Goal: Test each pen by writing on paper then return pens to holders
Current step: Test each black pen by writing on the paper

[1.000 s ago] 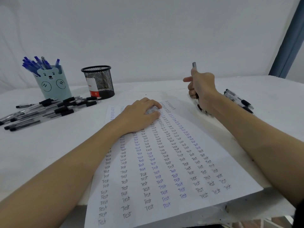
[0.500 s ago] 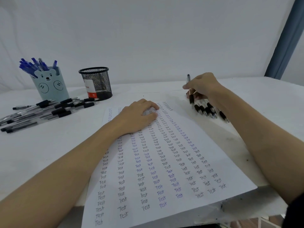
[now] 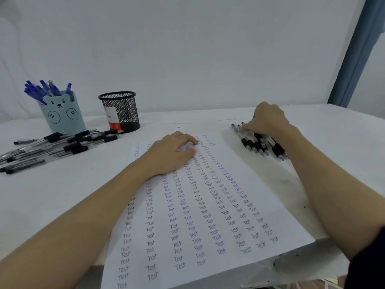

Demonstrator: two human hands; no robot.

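A white table [image 3: 41, 197] carries a sheet of paper [image 3: 208, 215] under the left hand [image 3: 173, 153]. Beneath the right hand [image 3: 268, 119] lies a cluster of black pens [image 3: 260, 144]. Far left of the left hand: loose pens [image 3: 52, 147], a bear-faced holder [image 3: 62, 115] (blue pens inside) and a mesh cup [image 3: 120, 111].

The right hand [image 3: 268, 119] covers the upper ends of the black pens [image 3: 260, 146], so its grip cannot be told. The paper [image 3: 208, 205] is cut by the bottom edge. The label inside the mesh cup [image 3: 119, 111] is too small to read.
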